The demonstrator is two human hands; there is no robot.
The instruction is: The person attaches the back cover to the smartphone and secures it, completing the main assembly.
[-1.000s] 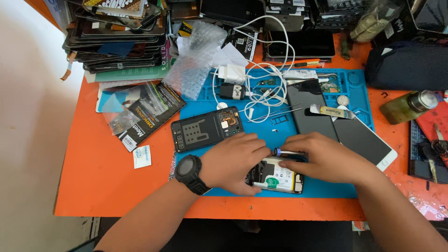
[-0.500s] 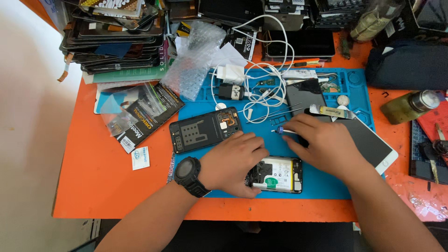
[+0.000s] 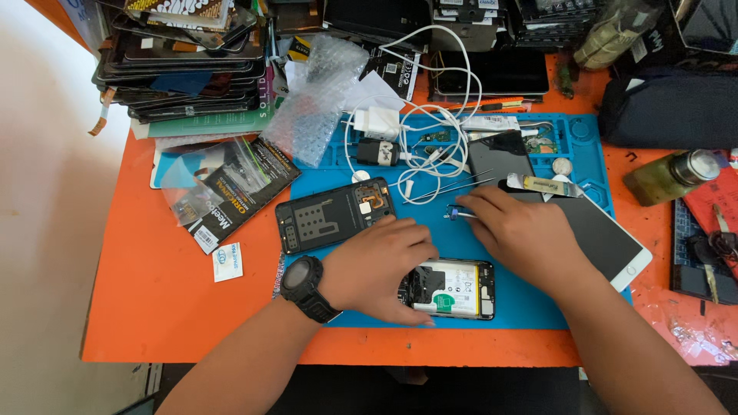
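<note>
An opened phone (image 3: 455,290) with its white battery showing lies on the blue work mat (image 3: 538,307) near the front edge. My left hand (image 3: 382,269), with a black watch on the wrist, rests on the phone's left end and steadies it. My right hand (image 3: 523,230) is farther back on the mat, fingertips closed on a small blue-tipped tool (image 3: 453,214). A black phone back cover (image 3: 333,214) lies just left of my left hand. Metal tweezers (image 3: 450,187) lie beyond the tool.
White charger and tangled cables (image 3: 415,142) sit at the mat's back. A white-framed phone (image 3: 607,238) and dark screen (image 3: 500,157) lie right. Stacked phone parts (image 3: 184,61), bubble wrap (image 3: 315,100), a black pouch (image 3: 665,107) and a green bottle (image 3: 669,177) ring the orange table (image 3: 154,307).
My right hand has lifted off the opened phone and moved back toward the tweezers with the small tool. My left hand has stayed on the phone.
</note>
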